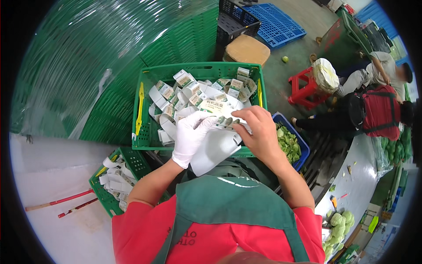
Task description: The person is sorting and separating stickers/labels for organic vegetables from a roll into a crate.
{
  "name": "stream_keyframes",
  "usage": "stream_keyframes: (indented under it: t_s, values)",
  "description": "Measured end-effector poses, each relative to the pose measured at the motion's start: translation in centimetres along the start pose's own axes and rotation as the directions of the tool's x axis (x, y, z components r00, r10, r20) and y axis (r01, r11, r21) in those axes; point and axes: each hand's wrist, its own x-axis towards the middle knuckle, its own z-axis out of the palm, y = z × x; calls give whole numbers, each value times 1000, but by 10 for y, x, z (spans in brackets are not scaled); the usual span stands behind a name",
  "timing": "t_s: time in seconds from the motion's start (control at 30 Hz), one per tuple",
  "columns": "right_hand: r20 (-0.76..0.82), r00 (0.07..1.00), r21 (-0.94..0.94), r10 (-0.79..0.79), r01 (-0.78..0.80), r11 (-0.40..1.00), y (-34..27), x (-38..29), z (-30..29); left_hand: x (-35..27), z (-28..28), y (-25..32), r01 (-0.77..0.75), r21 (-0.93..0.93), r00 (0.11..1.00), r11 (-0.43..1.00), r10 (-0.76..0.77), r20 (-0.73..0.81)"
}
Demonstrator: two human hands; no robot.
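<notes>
My left hand (191,137), in a white glove, pinches the left side of a printed card sleeve (216,107). My bare right hand (260,133) holds the sleeve's other end between thumb and fingers. The sleeve is white, green and beige, with printed writing and pictures of vegetables. Below it, a plain white sheet (211,155) curves down towards my apron; whether it joins the sleeve is hidden by my hands. Just beyond my hands stands a green plastic crate (171,69) with yellow handle clips. Inside it lie several looped card sleeves (166,90) in a loose heap.
A smaller-looking green crate (135,160) with white card loops is at lower left. Film-wrapped green crates (178,43) rise beyond. A blue crate of leafy trimmings (305,145) sits right, near a metal table (357,171). Two people (379,105) are at far right, by a red stool (303,87).
</notes>
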Motion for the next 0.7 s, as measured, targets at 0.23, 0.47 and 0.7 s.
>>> stream_keyframes:
  t_s: [0.23,0.47,0.7]
  values:
    - [-109,975,3,-196,198,980,2,0,22,-3,1,-6,66,17,998,998,-66,-3]
    - [370,793,751,484,-562,346,7,8,14,-4,-8,-17,-24,-12,997,1000,25,77]
    - [233,782,809,578,-486,331,28,57,15,-11,-5,-9,-264,260,948,929,200,248]
